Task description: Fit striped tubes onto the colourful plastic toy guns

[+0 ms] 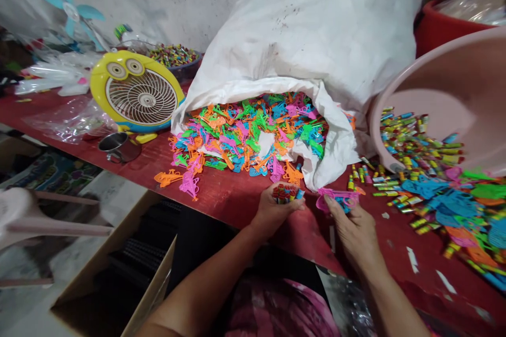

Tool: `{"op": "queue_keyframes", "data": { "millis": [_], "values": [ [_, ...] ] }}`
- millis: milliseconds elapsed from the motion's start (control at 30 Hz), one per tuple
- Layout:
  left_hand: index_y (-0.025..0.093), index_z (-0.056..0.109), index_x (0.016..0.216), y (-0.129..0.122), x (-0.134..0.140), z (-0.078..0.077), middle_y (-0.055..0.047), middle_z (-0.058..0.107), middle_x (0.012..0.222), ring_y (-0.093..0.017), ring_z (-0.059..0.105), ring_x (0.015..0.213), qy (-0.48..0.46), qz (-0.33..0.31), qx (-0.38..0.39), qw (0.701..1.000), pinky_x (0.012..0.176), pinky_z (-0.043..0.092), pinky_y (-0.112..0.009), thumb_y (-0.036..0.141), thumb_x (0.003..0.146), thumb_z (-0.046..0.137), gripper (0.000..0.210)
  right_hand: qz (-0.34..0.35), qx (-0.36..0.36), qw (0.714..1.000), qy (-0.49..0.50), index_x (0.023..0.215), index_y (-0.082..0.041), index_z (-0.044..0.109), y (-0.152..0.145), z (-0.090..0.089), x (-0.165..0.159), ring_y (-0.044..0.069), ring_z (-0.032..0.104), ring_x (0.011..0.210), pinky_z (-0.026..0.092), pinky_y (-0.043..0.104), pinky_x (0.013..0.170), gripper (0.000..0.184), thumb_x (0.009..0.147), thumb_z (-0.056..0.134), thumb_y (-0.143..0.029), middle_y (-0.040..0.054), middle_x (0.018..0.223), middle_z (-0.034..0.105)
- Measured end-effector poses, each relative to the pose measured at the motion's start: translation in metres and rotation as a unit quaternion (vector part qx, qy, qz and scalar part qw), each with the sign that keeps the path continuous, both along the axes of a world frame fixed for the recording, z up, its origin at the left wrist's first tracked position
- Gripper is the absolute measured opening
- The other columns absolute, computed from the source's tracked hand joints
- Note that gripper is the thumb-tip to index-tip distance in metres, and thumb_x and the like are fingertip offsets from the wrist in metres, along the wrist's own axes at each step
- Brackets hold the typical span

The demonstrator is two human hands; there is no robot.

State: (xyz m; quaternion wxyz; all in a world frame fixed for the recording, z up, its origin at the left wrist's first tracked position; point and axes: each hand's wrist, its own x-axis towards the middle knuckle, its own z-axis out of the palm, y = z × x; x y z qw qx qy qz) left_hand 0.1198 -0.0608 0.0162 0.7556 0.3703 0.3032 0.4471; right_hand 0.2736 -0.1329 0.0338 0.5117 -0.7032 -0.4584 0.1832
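My left hand [272, 213] is closed around a bundle of short, thin sticks [285, 193] with dark red ends, one showing blue. My right hand [353, 226] pinches a pink plastic piece [336, 197] with cut-out openings, and blue pieces [344, 206] sit between its fingers. Both hands are just over the front edge of the red table [233, 197], a short gap apart. Behind them, a white woven sack [316, 37] lies with its mouth toward me, spilling a heap of orange, pink, green and blue plastic pieces [245, 137].
At right, a tipped pink tub [443, 68] spills short colourful wrapped sticks [419, 150] beside more plastic pieces [430, 189]. A yellow fan [146, 97] and metal cup [118, 147] stand at left. Below lies a cardboard box [90, 263] of black items, near a plastic stool [43, 216].
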Motion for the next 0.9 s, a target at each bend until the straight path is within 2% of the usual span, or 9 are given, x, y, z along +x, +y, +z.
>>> {"op": "queue_keyframes", "data": {
  "millis": [100, 167, 267, 467, 567, 700, 900],
  "values": [
    [0.014, 0.067, 0.086, -0.001, 0.0, 0.0, -0.003, 0.07, 0.073, -0.014, 0.065, 0.062, -0.002, -0.009, 0.004, 1.0, 0.065, 0.054, -0.026, 0.033, 0.059, 0.088, 0.04, 0.041, -0.02, 0.999, 0.014, 0.059, -0.018, 0.058, -0.003, 0.001, -0.004, 0.014, 0.05, 0.052, 0.039, 0.025, 0.05, 0.045, 0.086, 0.061, -0.054, 0.0007, 0.055, 0.055],
    [0.014, 0.067, 0.088, -0.001, 0.0, -0.002, -0.002, 0.07, 0.073, -0.014, 0.065, 0.061, -0.004, -0.015, 0.011, 1.0, 0.064, 0.055, -0.025, 0.032, 0.06, 0.088, 0.039, 0.057, -0.024, 0.998, 0.015, 0.057, -0.018, 0.057, -0.003, -0.001, -0.006, 0.013, 0.049, 0.051, 0.039, 0.024, 0.051, 0.047, 0.088, 0.06, -0.053, 0.0008, 0.054, 0.055],
    [0.014, 0.066, 0.089, -0.001, 0.0, -0.006, -0.001, 0.069, 0.072, -0.013, 0.065, 0.061, -0.006, -0.022, 0.023, 0.999, 0.063, 0.054, -0.024, 0.029, 0.062, 0.087, 0.037, 0.074, -0.033, 0.996, 0.027, 0.058, -0.018, 0.057, -0.003, -0.005, -0.007, 0.013, 0.05, 0.051, 0.039, 0.024, 0.051, 0.048, 0.09, 0.059, -0.053, 0.0013, 0.054, 0.057],
    [0.015, 0.067, 0.09, 0.0, 0.0, -0.012, -0.002, 0.069, 0.073, -0.013, 0.065, 0.062, 0.012, -0.027, 0.046, 0.998, 0.064, 0.053, -0.024, 0.03, 0.066, 0.085, 0.033, 0.08, -0.065, 0.994, 0.026, 0.06, -0.018, 0.058, -0.006, -0.008, -0.009, 0.012, 0.044, 0.041, 0.03, 0.023, 0.039, 0.048, 0.089, 0.057, -0.057, 0.0008, 0.05, 0.055],
    [0.016, 0.067, 0.09, 0.0, 0.001, -0.015, -0.002, 0.069, 0.074, -0.014, 0.065, 0.063, 0.014, -0.029, 0.048, 0.998, 0.064, 0.053, -0.025, 0.031, 0.066, 0.085, 0.034, 0.08, -0.057, 0.995, 0.027, 0.062, -0.018, 0.06, -0.007, -0.009, -0.01, 0.014, 0.049, 0.046, 0.034, 0.023, 0.042, 0.047, 0.09, 0.057, -0.056, 0.0024, 0.054, 0.059],
    [0.016, 0.067, 0.089, 0.001, 0.002, -0.015, -0.001, 0.069, 0.073, -0.014, 0.065, 0.062, 0.018, -0.025, 0.047, 0.998, 0.064, 0.053, -0.025, 0.031, 0.066, 0.085, 0.033, 0.078, -0.053, 0.995, 0.024, 0.061, -0.019, 0.059, -0.007, -0.013, -0.009, 0.015, 0.054, 0.052, 0.041, 0.025, 0.053, 0.046, 0.09, 0.057, -0.055, 0.0022, 0.056, 0.06],
    [0.016, 0.066, 0.088, 0.0, 0.0, -0.015, -0.001, 0.067, 0.072, -0.013, 0.063, 0.062, 0.027, -0.03, 0.079, 0.996, 0.062, 0.051, -0.023, 0.029, 0.069, 0.082, 0.028, 0.085, -0.057, 0.995, 0.012, 0.062, -0.019, 0.058, -0.007, -0.012, -0.01, 0.015, 0.052, 0.052, 0.04, 0.026, 0.053, 0.045, 0.092, 0.055, -0.053, 0.0012, 0.056, 0.059]
  ]
}}
